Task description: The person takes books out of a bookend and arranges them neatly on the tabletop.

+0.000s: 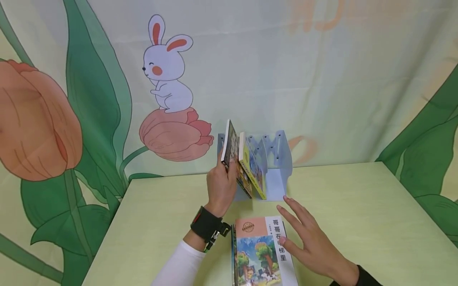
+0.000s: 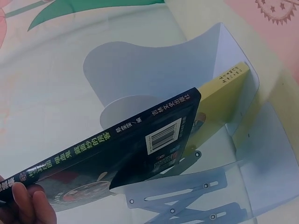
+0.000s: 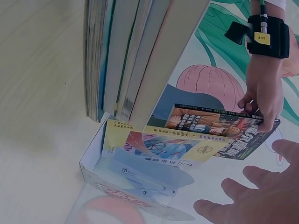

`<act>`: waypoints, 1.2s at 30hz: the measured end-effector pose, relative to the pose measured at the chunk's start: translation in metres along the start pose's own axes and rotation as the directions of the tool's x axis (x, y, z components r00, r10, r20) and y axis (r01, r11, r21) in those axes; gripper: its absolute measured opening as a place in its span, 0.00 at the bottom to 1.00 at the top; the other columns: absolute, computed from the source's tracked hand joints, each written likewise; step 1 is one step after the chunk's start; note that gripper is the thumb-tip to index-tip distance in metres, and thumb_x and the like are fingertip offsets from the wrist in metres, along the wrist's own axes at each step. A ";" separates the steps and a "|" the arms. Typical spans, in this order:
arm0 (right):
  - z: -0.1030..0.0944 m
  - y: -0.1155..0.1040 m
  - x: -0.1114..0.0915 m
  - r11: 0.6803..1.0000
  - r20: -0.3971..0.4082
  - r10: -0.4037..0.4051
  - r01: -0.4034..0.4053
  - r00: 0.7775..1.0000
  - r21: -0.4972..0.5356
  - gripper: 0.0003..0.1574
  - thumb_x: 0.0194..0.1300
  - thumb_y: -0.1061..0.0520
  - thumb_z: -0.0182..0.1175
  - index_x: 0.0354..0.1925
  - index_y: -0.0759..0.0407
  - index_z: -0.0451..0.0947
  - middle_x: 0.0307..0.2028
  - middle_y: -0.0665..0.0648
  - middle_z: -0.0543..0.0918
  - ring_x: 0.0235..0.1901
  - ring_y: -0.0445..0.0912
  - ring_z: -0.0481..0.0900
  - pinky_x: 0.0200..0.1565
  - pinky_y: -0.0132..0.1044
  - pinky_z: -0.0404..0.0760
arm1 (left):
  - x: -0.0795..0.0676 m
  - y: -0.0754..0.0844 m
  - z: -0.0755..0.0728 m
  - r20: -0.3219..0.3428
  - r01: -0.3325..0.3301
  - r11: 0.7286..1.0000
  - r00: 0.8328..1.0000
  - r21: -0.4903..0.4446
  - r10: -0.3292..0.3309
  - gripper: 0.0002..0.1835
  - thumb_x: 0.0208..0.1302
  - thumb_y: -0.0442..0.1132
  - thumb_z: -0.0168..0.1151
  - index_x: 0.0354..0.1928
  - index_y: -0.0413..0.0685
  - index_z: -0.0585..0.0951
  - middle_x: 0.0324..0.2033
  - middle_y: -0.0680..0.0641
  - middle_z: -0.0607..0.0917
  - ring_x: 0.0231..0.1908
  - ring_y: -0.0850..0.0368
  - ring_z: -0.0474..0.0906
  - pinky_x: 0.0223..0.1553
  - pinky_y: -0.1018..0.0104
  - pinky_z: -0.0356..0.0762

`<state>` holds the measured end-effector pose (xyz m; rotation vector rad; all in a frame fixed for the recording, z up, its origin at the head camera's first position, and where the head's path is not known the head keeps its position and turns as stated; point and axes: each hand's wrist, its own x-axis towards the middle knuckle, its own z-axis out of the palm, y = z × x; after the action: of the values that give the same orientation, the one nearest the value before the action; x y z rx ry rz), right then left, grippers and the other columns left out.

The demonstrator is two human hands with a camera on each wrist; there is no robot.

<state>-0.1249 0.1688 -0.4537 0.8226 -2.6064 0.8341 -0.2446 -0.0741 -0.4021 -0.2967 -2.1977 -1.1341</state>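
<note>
My left hand pinches a dark-covered book near its upper end, with the book tilted and its lower end inside a pale blue expandable book rack. Right beside it in the rack leans a yellow book with a picture cover. In the right wrist view both the dark book and the yellow book show their front covers. My right hand holds nothing, its fingers spread over the right edge of a stack of books. The stack's page edges fill the top of the right wrist view.
The rack stands at the back of a pale yellow-green table, close to a cloth backdrop printed with a rabbit and tulips. Crossed slotted bars join the rack's panels. The book stack lies in front of the rack.
</note>
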 end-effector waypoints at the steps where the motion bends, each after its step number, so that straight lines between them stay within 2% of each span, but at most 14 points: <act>1: 0.000 0.000 0.000 1.000 -0.003 -0.005 0.005 1.000 -0.001 0.47 0.65 0.49 0.63 0.76 0.43 0.54 0.78 0.52 0.51 0.76 0.51 0.51 0.62 0.63 0.65 | 0.001 0.000 0.000 -0.003 0.000 1.000 1.000 0.002 0.000 0.25 0.77 0.41 0.44 0.72 0.45 0.64 0.17 0.48 0.79 0.10 0.64 0.64 0.12 0.70 0.59; 6: 0.000 0.002 0.000 1.000 -0.020 -0.015 0.015 1.000 -0.005 0.48 0.64 0.49 0.64 0.76 0.43 0.54 0.77 0.52 0.51 0.76 0.51 0.52 0.62 0.62 0.65 | 0.005 0.002 -0.002 -0.009 -0.017 1.000 1.000 0.012 0.017 0.26 0.76 0.41 0.44 0.73 0.47 0.63 0.15 0.49 0.76 0.10 0.63 0.62 0.12 0.70 0.57; 11: -0.002 0.001 -0.001 1.000 -0.013 -0.005 0.005 1.000 0.003 0.48 0.64 0.49 0.64 0.76 0.42 0.53 0.77 0.54 0.52 0.76 0.51 0.51 0.63 0.62 0.64 | 0.005 0.002 -0.003 -0.015 -0.011 1.000 1.000 -0.011 0.011 0.27 0.76 0.40 0.44 0.74 0.49 0.62 0.16 0.49 0.77 0.10 0.64 0.64 0.12 0.70 0.58; 18: -0.002 0.002 -0.001 1.000 -0.009 -0.011 0.011 1.000 0.004 0.48 0.64 0.49 0.64 0.76 0.43 0.54 0.78 0.52 0.51 0.76 0.51 0.51 0.63 0.62 0.63 | 0.003 0.003 -0.005 -0.030 -0.013 1.000 0.999 -0.004 0.012 0.26 0.76 0.41 0.43 0.73 0.43 0.63 0.16 0.47 0.77 0.11 0.63 0.63 0.13 0.70 0.58; 36: -0.004 0.001 -0.004 1.000 -0.010 -0.002 0.002 1.000 -0.001 0.48 0.64 0.48 0.64 0.76 0.42 0.54 0.78 0.52 0.51 0.76 0.51 0.52 0.63 0.63 0.63 | 0.004 0.008 -0.012 -0.064 -0.043 0.999 0.997 0.005 0.043 0.26 0.76 0.41 0.43 0.73 0.44 0.63 0.16 0.47 0.77 0.11 0.62 0.62 0.14 0.69 0.56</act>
<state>-0.1221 0.1735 -0.4530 0.8188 -2.5962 0.8339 -0.2388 -0.0787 -0.3892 -0.3006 -2.1278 -1.1011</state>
